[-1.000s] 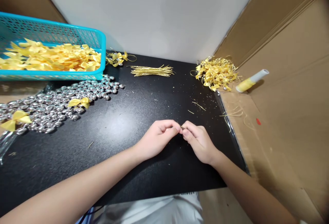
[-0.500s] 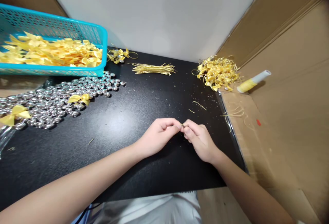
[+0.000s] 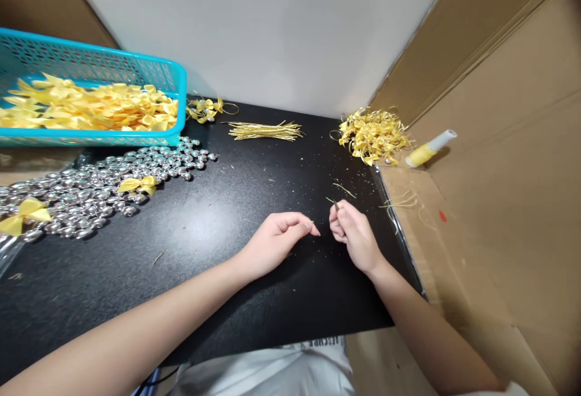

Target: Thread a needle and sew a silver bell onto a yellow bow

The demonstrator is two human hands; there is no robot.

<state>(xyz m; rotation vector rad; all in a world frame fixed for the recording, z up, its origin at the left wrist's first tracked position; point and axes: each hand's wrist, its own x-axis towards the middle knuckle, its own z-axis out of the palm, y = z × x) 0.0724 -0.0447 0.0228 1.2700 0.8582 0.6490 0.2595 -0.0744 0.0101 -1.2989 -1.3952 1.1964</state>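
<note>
My right hand (image 3: 354, 235) rests on the black tabletop (image 3: 204, 244) and pinches a short gold wire piece (image 3: 336, 203) that sticks up from its fingertips. A small gap separates it from my left hand (image 3: 279, 240), which lies to its left with thumb and forefinger pinched together; whether it holds anything I cannot tell. A bundle of gold wires (image 3: 265, 131) lies at the back of the table. A heap of finished yellow bows with gold loops (image 3: 373, 135) sits at the back right.
A turquoise basket (image 3: 118, 137) full of yellow ribbon bows stands at the far left. Several silver beads (image 3: 91, 187) spread below it, with two loose bows on them. A yellow glue tube (image 3: 429, 149) lies on the cardboard to the right. Cardboard walls enclose the right side.
My hands were pinched together on the wire; now they have come apart. The right hand has moved up and right with the wire piece.
</note>
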